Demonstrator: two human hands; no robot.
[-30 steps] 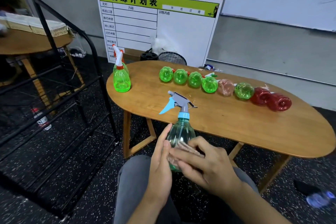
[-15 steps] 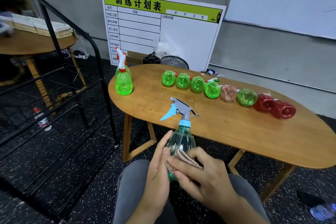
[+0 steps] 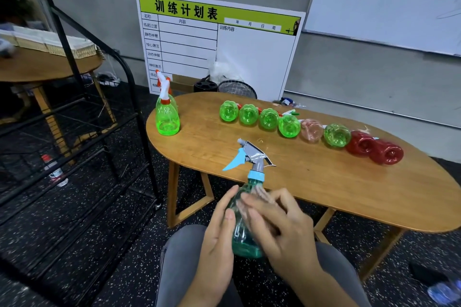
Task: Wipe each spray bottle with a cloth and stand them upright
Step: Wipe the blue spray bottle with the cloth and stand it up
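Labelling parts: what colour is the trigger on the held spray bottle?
Light blue trigger, on the grey spray head of the teal bottle. Head view.

Pretty even indoor light, soft and a bit dim, no hard shadows on the oval wooden desk [image 3: 324, 182]. Wide-angle lens bends the black metal rack [image 3: 74, 132] and the edges. The right hand [image 3: 282, 224] is motion-blurred, and its fingers [image 3: 252, 204] smear.

Grey trousers [image 3: 184, 269] on both legs; forearms bare, no sleeves, rings or watch visible.
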